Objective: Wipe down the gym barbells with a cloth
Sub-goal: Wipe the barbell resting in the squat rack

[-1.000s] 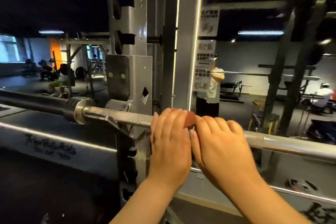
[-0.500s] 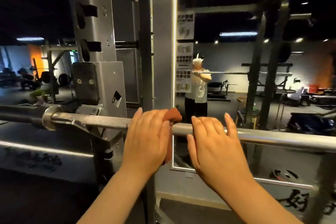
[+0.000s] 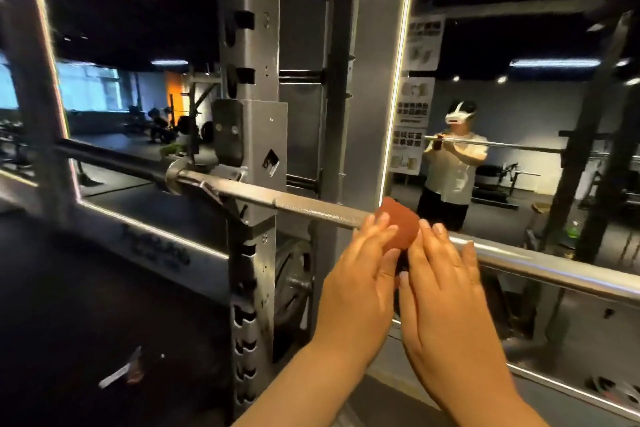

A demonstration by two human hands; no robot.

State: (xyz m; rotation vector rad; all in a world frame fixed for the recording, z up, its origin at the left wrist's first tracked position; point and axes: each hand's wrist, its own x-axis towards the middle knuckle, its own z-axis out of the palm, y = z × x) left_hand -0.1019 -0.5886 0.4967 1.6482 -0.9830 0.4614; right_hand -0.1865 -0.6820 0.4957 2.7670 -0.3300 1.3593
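A steel barbell (image 3: 304,206) lies across the rack's hook and runs from the left down to the right edge. Over the bar, right of the rack post, is draped a red-brown cloth (image 3: 401,224). My left hand (image 3: 360,274) holds the cloth against the bar, fingertips on its near face. My right hand (image 3: 446,291) sits just to the right, its fingers laid fairly straight over the smooth part of the bar, touching the cloth's edge. Part of the cloth is hidden behind both hands.
The grey rack upright (image 3: 252,55) with its hook bracket stands left of my hands. A weight plate (image 3: 294,282) hangs low behind it. A lit-edged wall mirror (image 3: 519,114) behind the bar reflects a person at a bar. A small wrapper (image 3: 121,371) lies on the dark floor.
Both hands and the cloth have slid right along the bar, further from the rack post. More of the cloth shows between the hands.
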